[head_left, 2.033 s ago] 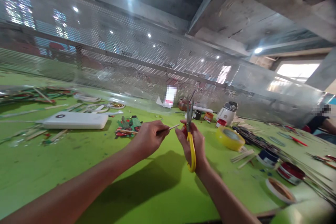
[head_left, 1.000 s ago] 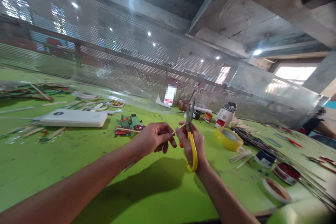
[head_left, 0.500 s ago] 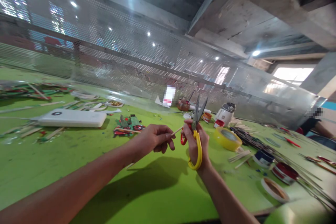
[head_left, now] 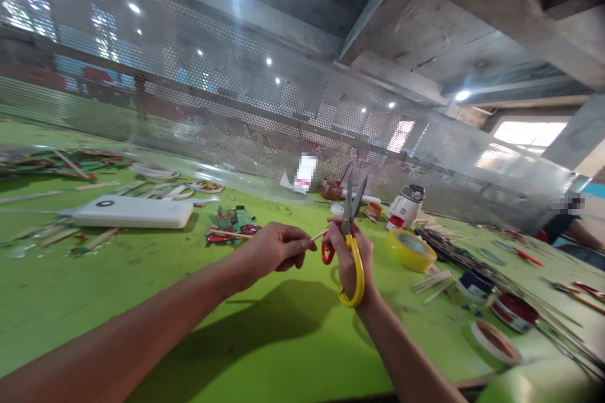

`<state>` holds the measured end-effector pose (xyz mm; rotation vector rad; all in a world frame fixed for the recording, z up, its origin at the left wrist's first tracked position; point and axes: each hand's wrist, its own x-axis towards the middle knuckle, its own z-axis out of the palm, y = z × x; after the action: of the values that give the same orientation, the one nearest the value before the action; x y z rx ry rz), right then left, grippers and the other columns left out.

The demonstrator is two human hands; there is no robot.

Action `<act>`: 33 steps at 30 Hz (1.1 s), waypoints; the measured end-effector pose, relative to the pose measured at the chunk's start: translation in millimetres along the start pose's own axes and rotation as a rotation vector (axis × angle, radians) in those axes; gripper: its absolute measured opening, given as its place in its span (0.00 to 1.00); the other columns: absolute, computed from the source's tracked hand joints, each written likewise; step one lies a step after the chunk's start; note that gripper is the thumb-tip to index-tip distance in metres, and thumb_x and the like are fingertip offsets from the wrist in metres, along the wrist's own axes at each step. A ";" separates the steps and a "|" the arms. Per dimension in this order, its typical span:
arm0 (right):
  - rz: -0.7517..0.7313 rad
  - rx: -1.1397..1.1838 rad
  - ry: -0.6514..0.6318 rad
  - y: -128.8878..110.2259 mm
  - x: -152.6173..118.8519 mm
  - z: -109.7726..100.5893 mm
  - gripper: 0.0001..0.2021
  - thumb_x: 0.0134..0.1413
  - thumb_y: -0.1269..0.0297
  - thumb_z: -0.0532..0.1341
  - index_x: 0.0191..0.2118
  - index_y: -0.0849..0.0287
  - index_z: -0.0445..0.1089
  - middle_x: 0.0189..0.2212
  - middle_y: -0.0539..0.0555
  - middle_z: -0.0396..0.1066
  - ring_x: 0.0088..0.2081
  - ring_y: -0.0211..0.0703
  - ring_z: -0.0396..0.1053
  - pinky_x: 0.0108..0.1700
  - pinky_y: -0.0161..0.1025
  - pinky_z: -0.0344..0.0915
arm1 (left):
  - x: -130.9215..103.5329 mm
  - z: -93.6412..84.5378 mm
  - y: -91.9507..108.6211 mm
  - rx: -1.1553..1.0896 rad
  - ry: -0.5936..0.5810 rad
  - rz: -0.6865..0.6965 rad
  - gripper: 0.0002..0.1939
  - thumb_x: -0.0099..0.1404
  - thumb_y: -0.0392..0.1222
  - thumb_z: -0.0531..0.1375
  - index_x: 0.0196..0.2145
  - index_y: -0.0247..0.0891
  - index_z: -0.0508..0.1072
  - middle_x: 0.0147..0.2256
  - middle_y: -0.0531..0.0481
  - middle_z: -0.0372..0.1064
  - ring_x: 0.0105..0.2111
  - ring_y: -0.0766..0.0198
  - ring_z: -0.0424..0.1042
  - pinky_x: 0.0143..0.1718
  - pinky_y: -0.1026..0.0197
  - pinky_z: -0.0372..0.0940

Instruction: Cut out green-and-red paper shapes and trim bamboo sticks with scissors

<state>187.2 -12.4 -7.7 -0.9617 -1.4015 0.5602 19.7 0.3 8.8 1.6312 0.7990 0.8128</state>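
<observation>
Above the green table [head_left: 265, 352], my left hand [head_left: 278, 249] pinches a thin wooden stick [head_left: 320, 235] between thumb and fingers. The stick's far end reaches the fingertips of my right hand [head_left: 352, 252]. Scissors [head_left: 355, 277] with yellow and red handles are held in that right hand, their blades pointing up and partly spread. Whether the right fingertips also grip the stick, I cannot tell. Left of my hands lies a green and red painted piece [head_left: 234, 225] with a stick across it.
A white power bank [head_left: 135, 212] rests on sticks at left. To the right are yellow tape [head_left: 411, 250], a white bottle [head_left: 406, 204], a dark paint jar [head_left: 475, 284], a red paint jar [head_left: 514, 311] and loose sticks. A clear perforated panel [head_left: 227, 119] stands behind. Another person sits far right.
My left fingers have closed up more around the stick. The right hand and scissors have shifted slightly left, and the scissor blades look a little closer together.
</observation>
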 end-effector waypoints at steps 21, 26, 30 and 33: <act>-0.018 -0.002 -0.031 -0.5 -0.8 4.5 0.13 0.47 0.63 0.63 0.40 0.60 0.65 0.22 0.45 0.61 0.20 0.32 0.59 0.22 0.32 0.58 | -1.0 -1.7 4.0 -0.006 0.001 0.042 0.14 0.59 0.48 0.58 0.28 0.32 0.72 0.20 0.53 0.61 0.17 0.74 0.50 0.19 0.65 0.43; 0.018 -0.015 0.017 -0.4 2.6 -0.1 0.12 0.50 0.60 0.62 0.39 0.60 0.66 0.22 0.46 0.61 0.21 0.34 0.60 0.21 0.32 0.59 | 0.4 -1.1 2.1 -0.034 0.027 -0.005 0.15 0.58 0.48 0.58 0.33 0.30 0.73 0.19 0.54 0.62 0.16 0.74 0.50 0.19 0.66 0.43; 0.013 -0.033 0.028 0.7 4.8 -3.4 0.12 0.49 0.60 0.63 0.38 0.60 0.66 0.21 0.45 0.60 0.21 0.34 0.60 0.22 0.32 0.60 | 0.3 -0.9 1.6 -0.038 0.024 -0.027 0.15 0.59 0.47 0.57 0.34 0.31 0.73 0.19 0.53 0.62 0.16 0.74 0.51 0.19 0.65 0.44; -0.028 -0.045 0.022 3.1 4.8 -4.1 0.12 0.49 0.62 0.63 0.39 0.60 0.66 0.22 0.45 0.61 0.22 0.34 0.61 0.23 0.33 0.60 | -0.3 -1.9 2.2 -0.037 0.007 -0.045 0.15 0.59 0.46 0.57 0.36 0.31 0.73 0.18 0.54 0.62 0.16 0.74 0.50 0.19 0.65 0.44</act>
<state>192.4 -7.8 -7.1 -0.9799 -1.4111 0.4978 18.2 0.5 11.3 1.5734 0.8183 0.7975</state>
